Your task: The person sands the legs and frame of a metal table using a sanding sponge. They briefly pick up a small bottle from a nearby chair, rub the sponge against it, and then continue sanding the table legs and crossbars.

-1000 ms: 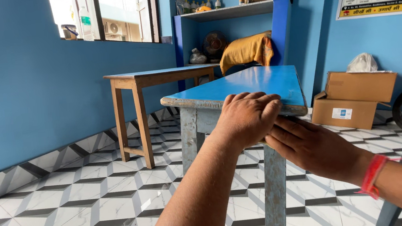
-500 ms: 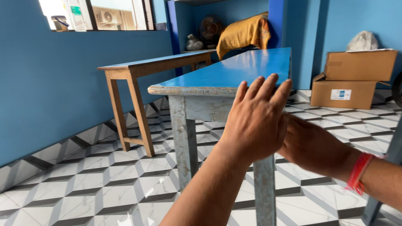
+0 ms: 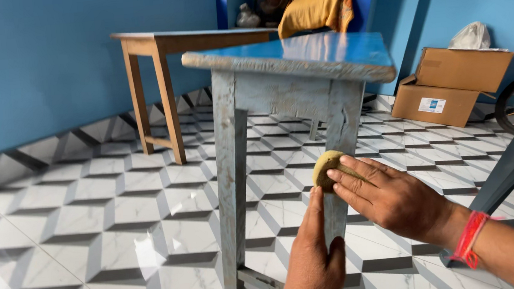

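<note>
Sandpaper pad [image 3: 326, 168] — round, tan, worn | right hand [image 3: 394, 199] presses it on table leg [image 3: 338, 155]

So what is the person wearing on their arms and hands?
Both forearms are bare, with no sleeves showing and no gloves. The right hand has a red thread band tied around its wrist, with a loose end. The left hand wears nothing.

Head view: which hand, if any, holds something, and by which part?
The right hand presses a round tan pad against the table leg, fingers across its face. The left hand holds nothing.
</note>
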